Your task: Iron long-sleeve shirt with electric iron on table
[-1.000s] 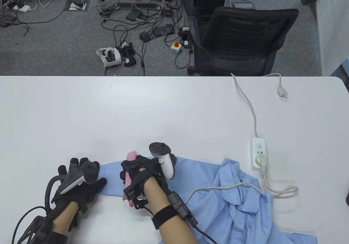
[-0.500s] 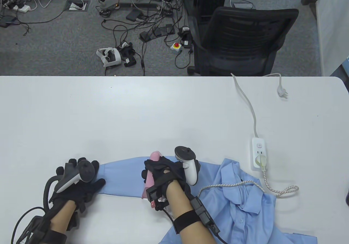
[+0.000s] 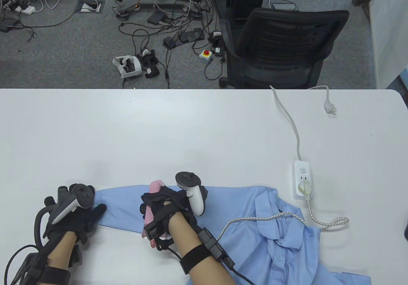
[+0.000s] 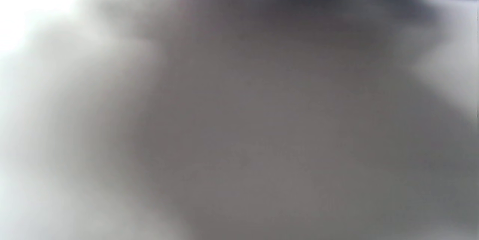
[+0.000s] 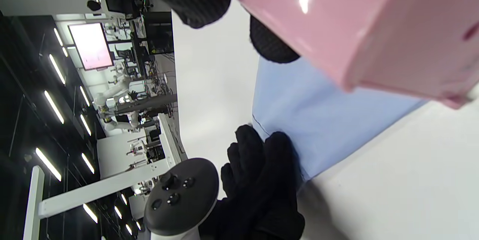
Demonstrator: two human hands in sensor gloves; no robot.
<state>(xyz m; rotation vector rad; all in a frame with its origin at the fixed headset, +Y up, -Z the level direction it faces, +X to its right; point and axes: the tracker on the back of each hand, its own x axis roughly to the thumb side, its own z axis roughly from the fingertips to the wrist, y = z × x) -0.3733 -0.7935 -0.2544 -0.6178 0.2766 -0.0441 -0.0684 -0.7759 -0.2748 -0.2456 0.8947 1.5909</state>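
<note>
- Against half a second ago, our right hand (image 3: 165, 208) has run the pink iron (image 3: 152, 202) back toward nine o'clock along the sleeve (image 3: 124, 207), so this pass is returning toward the cuff
- Our left hand (image 3: 76, 216) has slid further toward nine o'clock with the cuff end, fingers flat on it, stretching the sleeve straight; it grips nothing
- Right fingers wrap the iron's handle
- The shirt (image 3: 274, 234), thin light-blue cloth, lies at five o'clock on the smooth white table (image 3: 191, 132), its body rumpled, the sleeve flat
- The iron's shell is glossy plastic; its braided cord (image 3: 255, 218) runs to the power strip (image 3: 303, 179)
- Left wrist view is only blur
</note>
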